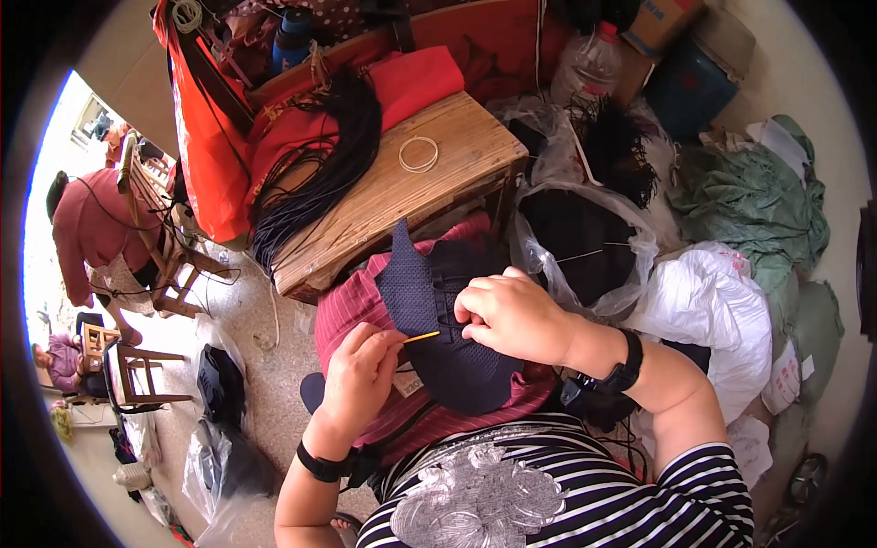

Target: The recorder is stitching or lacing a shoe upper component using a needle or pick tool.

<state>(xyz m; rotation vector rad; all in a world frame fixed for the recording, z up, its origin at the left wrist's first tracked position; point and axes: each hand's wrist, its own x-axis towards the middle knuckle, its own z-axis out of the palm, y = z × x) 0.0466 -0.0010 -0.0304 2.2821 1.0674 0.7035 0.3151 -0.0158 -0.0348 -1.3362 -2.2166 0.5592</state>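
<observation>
Striped shirt (585, 502) below, left hand (361, 374) pinches yellow needle (422, 337); right hand (512, 315), at two o'clock, grips half-laced navy upper (429, 320).

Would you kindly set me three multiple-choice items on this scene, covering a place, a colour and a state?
1. Where does the white ring lie?
A. on the wooden bench
B. on the floor
C. in a bag

2. What colour is the needle in the left hand?
A. green
B. yellow
C. white

3. What is the right hand doing?
A. hanging free
B. holding a bottle
C. pressing on the dark mesh piece

Answers: A, the ring rests on the planks; B, its shaft shows yellow; C, the fingers rest on the mesh.
</observation>
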